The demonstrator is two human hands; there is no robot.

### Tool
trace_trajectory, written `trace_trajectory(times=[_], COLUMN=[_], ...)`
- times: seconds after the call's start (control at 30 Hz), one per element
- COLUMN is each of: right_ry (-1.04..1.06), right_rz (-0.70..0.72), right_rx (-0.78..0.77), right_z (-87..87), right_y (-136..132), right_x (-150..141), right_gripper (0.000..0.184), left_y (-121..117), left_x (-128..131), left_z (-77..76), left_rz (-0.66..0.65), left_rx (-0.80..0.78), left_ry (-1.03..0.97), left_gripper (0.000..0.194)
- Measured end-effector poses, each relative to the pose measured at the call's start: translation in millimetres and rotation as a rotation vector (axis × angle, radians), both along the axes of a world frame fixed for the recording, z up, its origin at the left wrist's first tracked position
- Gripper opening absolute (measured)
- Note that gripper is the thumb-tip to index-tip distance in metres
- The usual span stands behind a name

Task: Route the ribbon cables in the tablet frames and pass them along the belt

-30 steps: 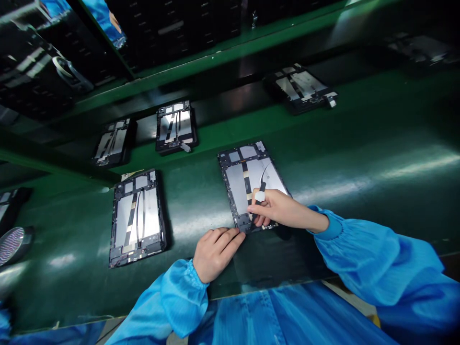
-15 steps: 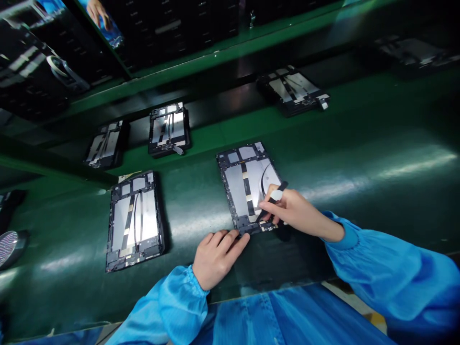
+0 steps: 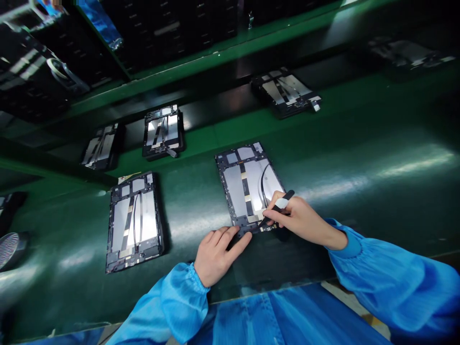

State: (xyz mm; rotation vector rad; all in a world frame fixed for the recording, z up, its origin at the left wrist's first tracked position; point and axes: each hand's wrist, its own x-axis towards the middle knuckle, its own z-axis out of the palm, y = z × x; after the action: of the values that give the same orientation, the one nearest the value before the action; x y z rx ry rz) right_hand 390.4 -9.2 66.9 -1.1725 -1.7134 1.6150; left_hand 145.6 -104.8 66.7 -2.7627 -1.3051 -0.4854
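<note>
An opened tablet chassis (image 3: 247,184) with a silver panel and black flex cables lies on the green belt (image 3: 359,158) in front of me. My right hand (image 3: 298,218) pinches a black pen-like tool (image 3: 278,207) with a white band, its tip resting on the chassis's lower right edge. My left hand (image 3: 217,251) lies on the belt with fingers curled, the fingertips pressing the chassis's bottom edge. Both arms wear blue sleeves.
A second open chassis (image 3: 133,220) lies to the left. Three more sit further back on the belt: (image 3: 162,132), (image 3: 98,146), (image 3: 283,91). A round mesh object (image 3: 9,244) sits at the far left edge. Dark racks run behind a green rail.
My right hand has slid down and right along the chassis, tilting the tool flatter, with its tip now at the bottom right edge. The far chassis have drifted left.
</note>
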Motion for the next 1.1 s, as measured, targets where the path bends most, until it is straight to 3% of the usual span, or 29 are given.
trace_trajectory(times=[0.7, 0.77, 0.9, 0.93, 1.0, 1.1], right_ry=[-0.042, 0.001, 0.091, 0.132, 0.244, 0.377], right_rz=[-0.011, -0.086, -0.471, -0.504, -0.437, -0.358], right_rx=[0.085, 0.154, 0.354, 0.33, 0.204, 0.057], right_z=[-3.7, -8.8, -23.0, -26.4, -31.6, -34.5], right_y=[-2.9, -4.7, -2.3, -0.2, 4.9, 11.6], right_x=[-0.7, 1.1, 3.0, 2.7, 1.4, -1.0], right_gripper=[0.024, 0.022, 0.02, 0.02, 0.023, 0.03], left_y=[16.6, 17.7, 15.5, 15.1, 17.0, 36.9], left_x=[14.1, 7.1, -1.8, 0.5, 10.2, 27.1], left_z=[7.7, 6.3, 8.2, 9.9, 13.0, 12.9], left_rz=[0.044, -0.003, -0.05, -0.053, -0.068, -0.036], left_rx=[-0.133, -0.164, -0.142, -0.098, -0.012, 0.0], left_ry=[0.031, -0.029, -0.141, -0.141, -0.085, 0.114], left_gripper=[0.038, 0.036, 0.027, 0.024, 0.027, 0.039])
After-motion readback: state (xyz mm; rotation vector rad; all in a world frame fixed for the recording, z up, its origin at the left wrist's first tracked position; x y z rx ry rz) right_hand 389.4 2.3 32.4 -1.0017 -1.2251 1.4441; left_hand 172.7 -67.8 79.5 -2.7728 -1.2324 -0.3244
